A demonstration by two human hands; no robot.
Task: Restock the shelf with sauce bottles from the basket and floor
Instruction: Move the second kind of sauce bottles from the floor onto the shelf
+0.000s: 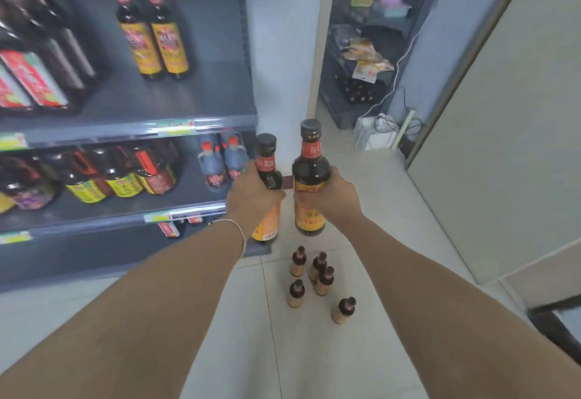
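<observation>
My left hand (pixel 251 197) grips a dark sauce bottle (pixel 268 162) with an orange label around its shoulder. My right hand (pixel 330 199) holds a second, matching sauce bottle (pixel 309 172) upright beside it. Both bottles hang in the air just right of the dark shelf unit (pixel 204 121). Two same-labelled bottles (pixel 154 37) stand on the upper shelf, with bare shelf to their right. Below my hands, several small sauce bottles (pixel 317 279) stand on the tiled floor. The basket is not in view.
Red-labelled bottles (pixel 28 81) fill the upper shelf's left. The middle shelf holds yellow-labelled jugs (pixel 119 178) and grey jugs (pixel 220 162). A doorway on the right opens onto a storage rack (pixel 364 62). A white box with cables (pixel 377 134) sits by the door.
</observation>
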